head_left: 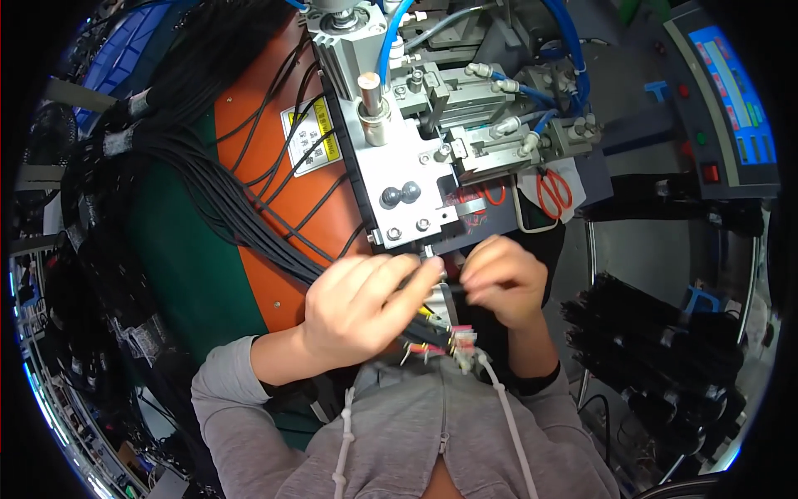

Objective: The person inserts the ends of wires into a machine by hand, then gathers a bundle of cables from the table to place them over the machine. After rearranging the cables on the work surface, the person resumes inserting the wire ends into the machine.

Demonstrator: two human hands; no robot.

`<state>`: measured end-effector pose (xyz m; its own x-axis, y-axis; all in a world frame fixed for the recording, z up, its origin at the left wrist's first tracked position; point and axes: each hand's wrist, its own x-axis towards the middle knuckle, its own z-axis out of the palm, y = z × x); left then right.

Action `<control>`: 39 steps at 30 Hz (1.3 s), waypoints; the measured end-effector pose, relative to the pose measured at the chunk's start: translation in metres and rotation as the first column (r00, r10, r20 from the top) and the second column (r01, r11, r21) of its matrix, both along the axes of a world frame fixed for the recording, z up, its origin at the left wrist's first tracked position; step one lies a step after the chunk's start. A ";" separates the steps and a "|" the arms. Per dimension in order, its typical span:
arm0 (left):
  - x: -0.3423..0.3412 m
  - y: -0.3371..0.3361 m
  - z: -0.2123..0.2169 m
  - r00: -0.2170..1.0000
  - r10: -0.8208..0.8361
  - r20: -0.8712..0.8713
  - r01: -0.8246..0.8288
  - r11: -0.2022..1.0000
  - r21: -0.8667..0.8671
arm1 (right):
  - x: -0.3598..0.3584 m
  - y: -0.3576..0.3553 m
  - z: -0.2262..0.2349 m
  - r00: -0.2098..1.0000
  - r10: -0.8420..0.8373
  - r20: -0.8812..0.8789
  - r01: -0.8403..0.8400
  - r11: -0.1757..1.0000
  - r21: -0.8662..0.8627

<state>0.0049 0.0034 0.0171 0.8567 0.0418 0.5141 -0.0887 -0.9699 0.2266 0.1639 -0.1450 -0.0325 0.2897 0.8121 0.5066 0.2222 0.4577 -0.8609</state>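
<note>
My left hand [353,303] is closed in front of the machine's metal plate [407,220], its fingertips drawn together beside a small metal pin [429,250]. Whatever lies between those fingers is hidden. A bundle of black cables [241,204] runs in from the left and passes beneath this hand. Below it, stripped cable ends [428,347] show red, yellow and white wires in front of my grey jacket. To the right, my right hand [505,279] has curled, pinching fingers, slightly blurred, near a short dark piece I cannot identify.
Pneumatic cylinders [490,96] with blue hoses [573,41] rise at the back. Orange-handled scissors [553,195] lie right of the machine. A control screen [736,96] stands at the far right. More black cables [657,358] hang over a rack at right. The worktop is orange [278,283] and green [179,233].
</note>
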 end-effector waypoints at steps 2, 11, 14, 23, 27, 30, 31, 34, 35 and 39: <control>0.006 0.000 0.005 0.941 -0.056 0.334 0.050 0.998 0.027 | -0.004 -0.006 -0.002 0.959 -0.191 -0.207 0.179 0.981 -0.078; 0.005 0.005 -0.006 0.994 -0.022 0.109 0.049 0.967 -0.251 | -0.041 0.027 0.021 0.854 -0.515 0.078 0.518 0.855 -0.034; 0.005 0.004 -0.007 0.988 0.006 0.152 0.029 0.975 -0.221 | -0.042 0.027 0.021 0.889 -0.458 -0.017 0.452 0.881 -0.136; 0.001 0.000 -0.010 0.998 0.011 0.059 0.000 0.984 -0.179 | -0.037 0.024 0.021 0.837 -0.500 0.223 0.522 0.851 -0.052; -0.001 0.002 -0.009 0.998 -0.003 -0.057 -0.001 0.998 -0.068 | -0.026 0.016 0.032 0.804 -0.374 0.462 0.507 0.837 -0.205; 0.000 0.004 -0.013 0.996 -0.060 -0.066 0.046 0.981 -0.188 | -0.015 0.011 0.023 0.905 -0.217 -0.365 0.016 0.876 -0.482; -0.001 0.003 -0.013 0.996 -0.058 -0.068 0.044 0.981 -0.191 | -0.013 0.011 0.020 0.905 -0.217 -0.366 0.014 0.875 -0.485; -0.001 -0.001 -0.015 0.997 -0.046 -0.055 0.044 0.999 -0.028 | -0.011 0.011 0.012 0.948 -0.295 -0.123 0.216 0.875 -0.434; -0.001 -0.002 -0.015 0.997 -0.042 -0.058 0.041 0.999 -0.030 | -0.012 0.014 0.012 0.948 -0.292 -0.125 0.212 0.875 -0.436; 0.000 -0.004 -0.014 0.980 -0.002 -0.200 0.011 0.999 0.044 | -0.019 0.024 0.010 0.879 -0.399 0.260 0.470 0.811 -0.348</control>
